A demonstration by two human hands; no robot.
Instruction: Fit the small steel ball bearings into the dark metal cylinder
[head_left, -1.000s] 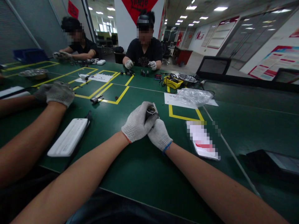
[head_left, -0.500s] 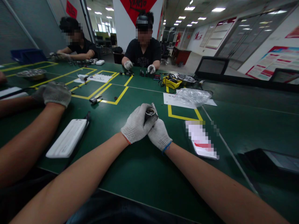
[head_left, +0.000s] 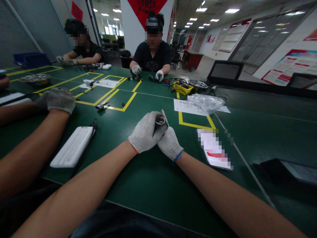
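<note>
My left hand (head_left: 145, 132), in a white knitted glove, is closed around a small cylindrical part with a shiny round rim (head_left: 160, 121). The rim's opening faces up, showing a dark inside with metal bits. My right hand (head_left: 170, 142), gloved too, presses against the left from the right side, its fingers curled and partly hidden behind the left thumb. A slim silver tool (head_left: 164, 116), like a small screwdriver, sticks up at a slant from the right fingers, alongside the rim. Both hands are together above the green table (head_left: 148, 178).
A white power bank (head_left: 71, 147) lies left, a phone (head_left: 214, 148) right. Farther off are a clear plastic bag (head_left: 205, 103), a yellow bin (head_left: 182, 88) and a grey cylindrical part (head_left: 101, 106). A neighbour's gloved hand (head_left: 60, 100) rests at left; two people work across the table.
My hands stay together, almost still, on the cylindrical part. The slim tool now stands slightly more apart from the rim. The view has shifted very slightly.
</note>
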